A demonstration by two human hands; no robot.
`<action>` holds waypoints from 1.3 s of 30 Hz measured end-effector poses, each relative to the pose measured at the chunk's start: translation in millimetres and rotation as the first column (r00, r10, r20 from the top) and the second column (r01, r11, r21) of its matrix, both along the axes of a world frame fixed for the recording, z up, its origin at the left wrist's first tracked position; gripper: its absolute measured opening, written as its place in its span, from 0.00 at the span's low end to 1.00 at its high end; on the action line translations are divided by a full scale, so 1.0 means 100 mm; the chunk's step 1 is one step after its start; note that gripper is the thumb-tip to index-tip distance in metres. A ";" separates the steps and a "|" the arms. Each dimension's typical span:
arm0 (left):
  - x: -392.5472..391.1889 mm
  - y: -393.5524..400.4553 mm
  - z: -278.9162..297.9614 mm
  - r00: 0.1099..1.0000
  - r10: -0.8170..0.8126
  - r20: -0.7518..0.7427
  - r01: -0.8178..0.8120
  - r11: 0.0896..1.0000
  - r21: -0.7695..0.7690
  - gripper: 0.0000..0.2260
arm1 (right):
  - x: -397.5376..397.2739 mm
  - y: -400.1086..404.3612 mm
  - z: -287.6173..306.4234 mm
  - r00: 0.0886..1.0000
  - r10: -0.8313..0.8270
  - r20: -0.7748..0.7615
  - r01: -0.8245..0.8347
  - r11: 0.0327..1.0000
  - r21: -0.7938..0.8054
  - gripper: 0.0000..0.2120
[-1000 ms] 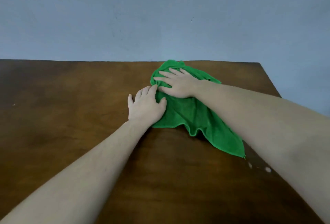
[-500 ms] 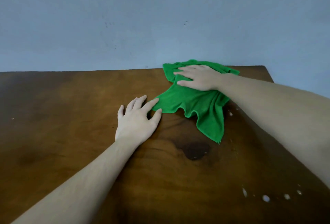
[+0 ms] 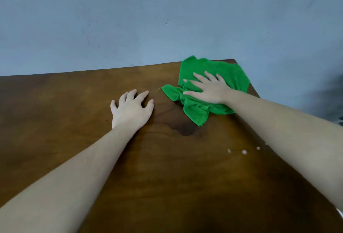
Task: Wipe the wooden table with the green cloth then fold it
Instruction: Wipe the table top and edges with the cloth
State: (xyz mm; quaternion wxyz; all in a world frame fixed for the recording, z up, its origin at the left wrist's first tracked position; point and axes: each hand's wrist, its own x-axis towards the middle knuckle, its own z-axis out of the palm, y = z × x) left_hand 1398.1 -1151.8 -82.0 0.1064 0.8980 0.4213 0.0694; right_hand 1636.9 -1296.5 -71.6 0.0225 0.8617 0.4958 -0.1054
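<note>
Wiping at the far right corner of the wooden table [image 3: 92, 158]: the right hand [image 3: 207, 89], fingers spread flat, presses the rumpled green cloth [image 3: 228, 73] in the upper right of the frame, gripping nothing. The left hand [image 3: 131, 109] rests on bare wood left of the cloth, fingers slightly arched, holding nothing and not touching it. The cloth's upper and right margins appear to reach the table's back and right edges; a further stroke that way would likely push cloth over the rim, where it could slip off. Bunched folds under the palm may reduce contact. White specks [image 3: 244, 152] lie at lower right, unwiped. Open wood extends left and toward the lower frame for return strokes.
</note>
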 end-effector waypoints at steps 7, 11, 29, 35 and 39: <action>-0.04 -0.09 0.06 0.998 -0.062 -0.003 0.062 0.998 -0.013 0.24 | -0.84 -0.64 -0.06 0.992 0.120 0.036 -0.121 0.992 0.025 0.42; -0.16 -0.29 0.06 0.980 -0.199 -0.008 0.199 0.980 -0.012 0.23 | -1.30 -1.16 -0.07 0.986 0.167 0.016 -0.167 0.984 0.053 0.35; 0.11 -1.09 0.01 0.926 -0.378 0.012 0.377 0.926 0.035 0.21 | -0.66 -1.60 -0.01 0.990 0.139 0.024 -0.140 0.989 0.055 0.40; 0.73 -1.10 0.01 0.954 -0.300 0.022 0.300 0.954 0.013 0.21 | 0.22 -0.94 -0.03 0.987 0.156 0.041 -0.158 0.986 0.051 0.41; 1.05 -1.09 0.00 0.965 -0.256 0.057 0.255 0.967 0.023 0.20 | 0.75 -0.54 -0.04 0.987 0.157 0.042 -0.159 0.985 0.064 0.43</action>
